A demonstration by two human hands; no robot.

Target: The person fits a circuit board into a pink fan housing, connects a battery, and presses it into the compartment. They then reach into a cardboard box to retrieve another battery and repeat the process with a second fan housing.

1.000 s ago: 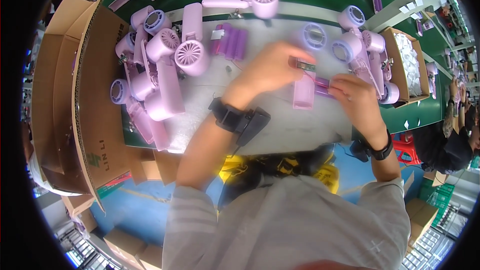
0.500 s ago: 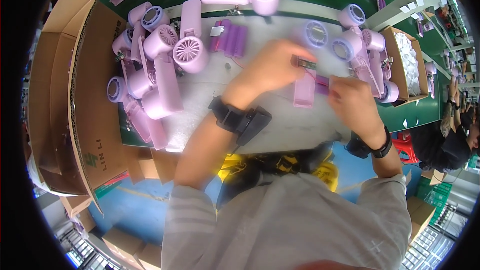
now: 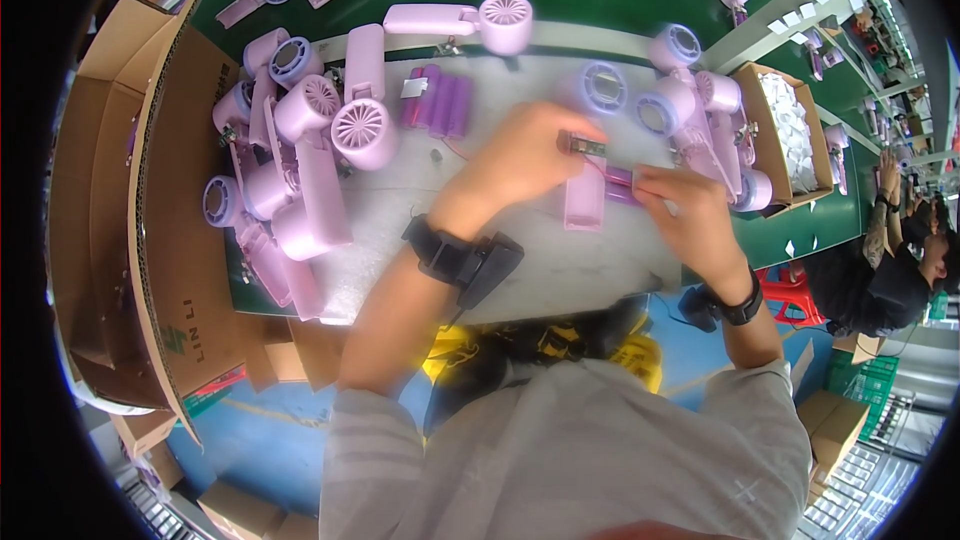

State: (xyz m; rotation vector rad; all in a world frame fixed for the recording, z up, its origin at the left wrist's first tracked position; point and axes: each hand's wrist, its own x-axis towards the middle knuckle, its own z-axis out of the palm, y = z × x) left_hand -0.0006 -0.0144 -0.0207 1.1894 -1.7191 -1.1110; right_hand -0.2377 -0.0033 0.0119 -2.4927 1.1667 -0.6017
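Note:
My left hand (image 3: 530,148) is closed around a pink handheld fan near its neck. The fan's purple-rimmed round head (image 3: 603,87) points away from me, and its open, hollow handle (image 3: 584,202) points toward me. A small circuit board (image 3: 586,145) with thin red wire shows by my left fingertips. Just right of the handle lies a purple cylindrical battery (image 3: 622,186), roughly sideways. My right hand (image 3: 690,208) pinches the battery's right end between thumb and fingers; its exact fingertip contact is partly hidden. Both wrists wear black straps with small devices.
Several purple batteries (image 3: 440,103) rest on the pale work mat (image 3: 470,270). Piles of pink fans (image 3: 305,160) stand left, with more fans (image 3: 690,100) at right. A box of white pieces (image 3: 800,135) sits far right; a large cardboard box (image 3: 185,240) borders the left.
The whole view has shifted, so the bench appears farther left and lower. My right fingers now show pinched at the battery's end, and more of the battery is visible. My left hand keeps its hold.

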